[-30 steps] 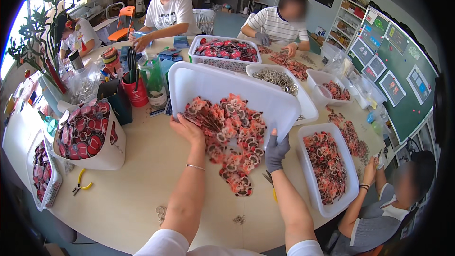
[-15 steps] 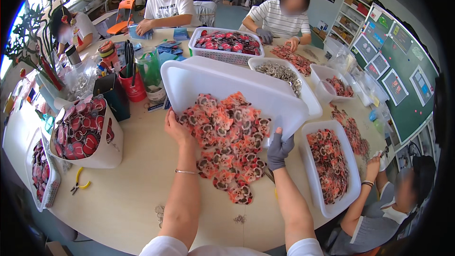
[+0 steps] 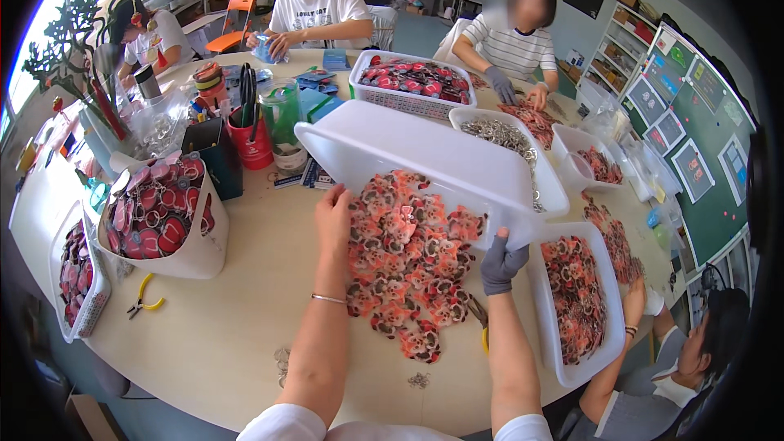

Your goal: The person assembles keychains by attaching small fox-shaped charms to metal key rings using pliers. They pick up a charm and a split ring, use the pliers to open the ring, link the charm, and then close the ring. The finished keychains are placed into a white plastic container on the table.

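Observation:
A white plastic tub (image 3: 425, 143) is tipped on its side toward me, its base raised. Out of its mouth a heap of flat red-panda-shaped charms (image 3: 412, 265) spreads over the table. My left hand (image 3: 332, 216), bare with a bracelet at the wrist, is closed at the tub's left edge, fingertips partly hidden. On the right corner my right hand (image 3: 504, 265), in a grey fingerless glove, grips the rim, thumb on top. Beside my right wrist lie yellow-handled pliers (image 3: 480, 320), partly covered by charms and arm.
Right of me stands a white tub of charms (image 3: 576, 302); behind it, a tub of metal rings (image 3: 510, 143). Left are a bucket of red keychains (image 3: 163, 216), a basket (image 3: 82, 278) and pliers (image 3: 145, 296). Small rings (image 3: 419, 380) lie near the front. Several people sit around the table.
The tub has tipped further, its base now higher and its inside less visible. My left hand has shifted along its edge. The whole view has swung slightly left.

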Tool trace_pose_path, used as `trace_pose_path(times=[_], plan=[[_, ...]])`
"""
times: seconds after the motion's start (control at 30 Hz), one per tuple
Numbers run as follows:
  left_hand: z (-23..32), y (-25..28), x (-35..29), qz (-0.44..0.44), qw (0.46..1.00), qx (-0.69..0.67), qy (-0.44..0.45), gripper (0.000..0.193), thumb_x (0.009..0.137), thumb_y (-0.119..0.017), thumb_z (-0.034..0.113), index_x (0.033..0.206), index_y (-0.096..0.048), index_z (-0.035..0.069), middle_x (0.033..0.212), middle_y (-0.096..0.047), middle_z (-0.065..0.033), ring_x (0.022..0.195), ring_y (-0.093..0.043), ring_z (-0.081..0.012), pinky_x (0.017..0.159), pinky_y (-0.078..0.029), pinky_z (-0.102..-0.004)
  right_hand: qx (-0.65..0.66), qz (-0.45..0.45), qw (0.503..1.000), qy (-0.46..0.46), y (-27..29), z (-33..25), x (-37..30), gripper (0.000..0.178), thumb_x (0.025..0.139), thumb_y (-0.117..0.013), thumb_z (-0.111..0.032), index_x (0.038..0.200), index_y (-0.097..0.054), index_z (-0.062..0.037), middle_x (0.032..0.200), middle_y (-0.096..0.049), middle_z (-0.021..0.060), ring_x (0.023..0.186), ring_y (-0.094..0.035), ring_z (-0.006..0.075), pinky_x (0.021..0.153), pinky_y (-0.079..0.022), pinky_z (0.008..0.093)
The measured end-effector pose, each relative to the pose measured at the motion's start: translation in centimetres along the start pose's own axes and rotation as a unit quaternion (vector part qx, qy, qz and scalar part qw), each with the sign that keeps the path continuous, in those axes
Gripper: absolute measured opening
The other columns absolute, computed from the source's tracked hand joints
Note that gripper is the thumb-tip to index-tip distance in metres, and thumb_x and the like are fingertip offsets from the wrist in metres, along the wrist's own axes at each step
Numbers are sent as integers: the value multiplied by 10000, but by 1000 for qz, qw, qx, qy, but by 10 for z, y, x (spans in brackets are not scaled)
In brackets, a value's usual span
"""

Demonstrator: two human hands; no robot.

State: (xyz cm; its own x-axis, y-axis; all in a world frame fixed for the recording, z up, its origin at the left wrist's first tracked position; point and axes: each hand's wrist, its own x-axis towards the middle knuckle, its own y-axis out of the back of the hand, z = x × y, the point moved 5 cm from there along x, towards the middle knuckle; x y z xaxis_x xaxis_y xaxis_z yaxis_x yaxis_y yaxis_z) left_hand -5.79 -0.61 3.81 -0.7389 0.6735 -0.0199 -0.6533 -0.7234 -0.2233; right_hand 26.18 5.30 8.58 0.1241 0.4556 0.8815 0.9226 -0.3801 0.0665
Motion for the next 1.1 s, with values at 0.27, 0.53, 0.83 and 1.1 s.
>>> trace_pose_path(times=[0.27, 0.53, 0.83, 1.1], plan=[[-21, 5, 16, -36, 999, 13, -34, 543, 893, -593, 339, 1302, -509, -8, 1215, -586, -163, 1043, -584, -230, 811, -488, -356, -40, -54, 998, 16, 11, 16, 1, 331, 928, -532, -124, 1192, -549, 74, 1099, -629, 201, 928, -642, 315, 801, -506, 370], [-21, -26, 6, -197, 971, 131, -31, 563, 905, -591, 399, 1269, -545, -28, 1108, -653, -186, 997, -629, -246, 858, -492, -341, -41, -40, 992, 109, 18, 11, 11, 344, 928, -536, -103, 1249, -512, 19, 1162, -610, 209, 1019, -627, 317, 866, -497, 383], [-7, -42, -1, -275, 893, 317, -162, 391, 905, -585, 324, 1218, -616, 92, 1091, -673, -134, 973, -644, -261, 895, -480, -344, -26, -9, 990, 135, 21, -10, 31, 325, 943, -473, -74, 1231, -530, 65, 1186, -597, 202, 1046, -607, 291, 895, -477, 376], [-8, -48, 2, -250, 941, 196, -119, 358, 857, -635, 148, 1185, -611, 7, 1152, -637, -178, 1003, -638, -288, 865, -509, -351, -65, 42, 997, 12, 30, 26, 19, 336, 948, -561, -180, 1183, -565, 59, 1188, -599, 233, 987, -623, 307, 870, -481, 398]])
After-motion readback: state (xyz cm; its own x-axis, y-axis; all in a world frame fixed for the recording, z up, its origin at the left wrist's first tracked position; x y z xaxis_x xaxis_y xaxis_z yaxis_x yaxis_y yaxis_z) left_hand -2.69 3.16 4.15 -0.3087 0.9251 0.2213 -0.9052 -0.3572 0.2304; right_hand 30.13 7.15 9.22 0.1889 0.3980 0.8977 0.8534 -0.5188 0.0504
